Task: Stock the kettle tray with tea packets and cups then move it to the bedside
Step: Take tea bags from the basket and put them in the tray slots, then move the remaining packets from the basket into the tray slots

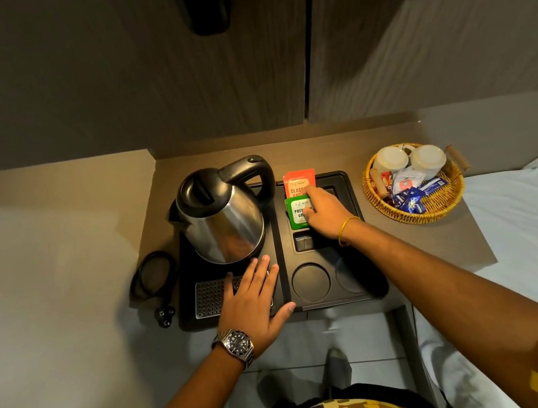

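Head view: right hand point(325, 210) pinches the green tea packet point(298, 213) upright in the tray point(350, 182) slot, left hand point(252, 295) flat and empty on the tray; a careless release may tip it against the orange packet point(299, 182), while both cups point(391, 158) remain in the basket point(432, 209).

- Orange tea packet point(299, 181), at twelve o'clock on the tray: "CLASS…" shows, the rest is covered.
- Green tea packet point(297, 212), just below it: "PRE…" over "GR…", partly hidden.

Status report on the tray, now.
Left hand flat on tray. Right hand seating green tea packet before orange one. Cups in basket; cup wells bare.
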Demonstrator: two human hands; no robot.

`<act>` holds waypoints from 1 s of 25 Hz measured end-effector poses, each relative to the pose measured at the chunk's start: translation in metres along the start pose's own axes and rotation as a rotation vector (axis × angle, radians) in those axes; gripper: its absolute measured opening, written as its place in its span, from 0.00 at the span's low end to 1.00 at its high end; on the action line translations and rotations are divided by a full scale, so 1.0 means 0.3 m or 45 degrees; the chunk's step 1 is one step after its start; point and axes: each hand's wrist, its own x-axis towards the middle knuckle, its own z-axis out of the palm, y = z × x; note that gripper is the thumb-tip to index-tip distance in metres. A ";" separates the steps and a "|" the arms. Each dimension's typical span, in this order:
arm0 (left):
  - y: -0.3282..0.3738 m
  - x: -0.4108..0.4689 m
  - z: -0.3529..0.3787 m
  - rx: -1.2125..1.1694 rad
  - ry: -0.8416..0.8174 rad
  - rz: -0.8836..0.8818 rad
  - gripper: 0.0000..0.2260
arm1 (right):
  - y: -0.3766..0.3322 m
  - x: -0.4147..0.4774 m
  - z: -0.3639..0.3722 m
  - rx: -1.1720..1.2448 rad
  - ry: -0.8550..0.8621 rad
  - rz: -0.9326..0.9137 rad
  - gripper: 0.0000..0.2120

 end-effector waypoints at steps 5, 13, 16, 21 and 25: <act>0.001 0.000 0.004 0.015 0.000 0.007 0.36 | 0.010 -0.032 -0.028 -0.093 0.152 0.070 0.26; -0.008 -0.001 0.017 0.027 0.046 0.035 0.36 | 0.265 -0.089 -0.391 -0.320 0.664 0.096 0.12; -0.010 0.003 0.021 0.027 0.068 0.047 0.36 | 0.388 -0.102 -0.484 -0.642 0.562 0.299 0.14; -0.008 0.006 0.026 0.040 0.073 0.055 0.36 | 0.462 -0.105 -0.488 -0.819 0.379 0.322 0.24; -0.009 0.010 0.024 0.052 0.064 0.056 0.36 | 0.483 -0.087 -0.484 -0.782 0.391 0.327 0.24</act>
